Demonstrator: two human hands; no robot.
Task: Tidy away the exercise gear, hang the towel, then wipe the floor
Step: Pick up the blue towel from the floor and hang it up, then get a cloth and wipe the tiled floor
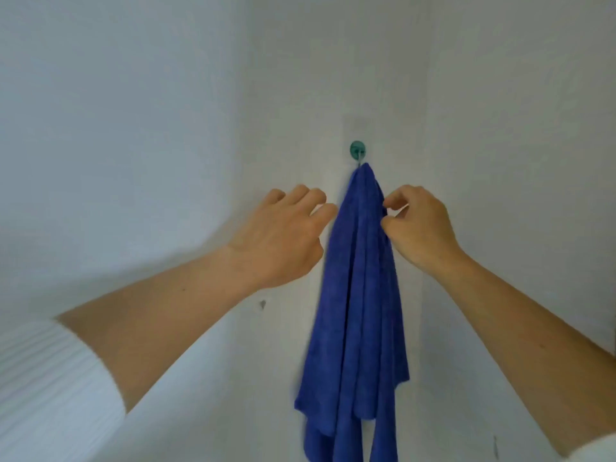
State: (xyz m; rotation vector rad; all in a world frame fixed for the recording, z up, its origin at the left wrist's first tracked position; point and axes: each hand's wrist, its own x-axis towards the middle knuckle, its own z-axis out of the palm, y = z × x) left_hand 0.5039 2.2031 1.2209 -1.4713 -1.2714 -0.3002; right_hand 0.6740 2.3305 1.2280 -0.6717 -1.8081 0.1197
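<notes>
- Below the hook, towel hangs; my right hand pinches its edge; I judge gentle straightening best
- Left hand loosely spread beside it

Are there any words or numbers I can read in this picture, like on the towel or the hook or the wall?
None. No word, number, label or sign shows anywhere.
Blue towel: plain cloth, no tag or brand in view.
Green hook: a faint shape on its round face, too blurred to read as anything.
Wall: bare, only small marks, no writing.
White sleeve: ribbed fabric, no print.
</notes>
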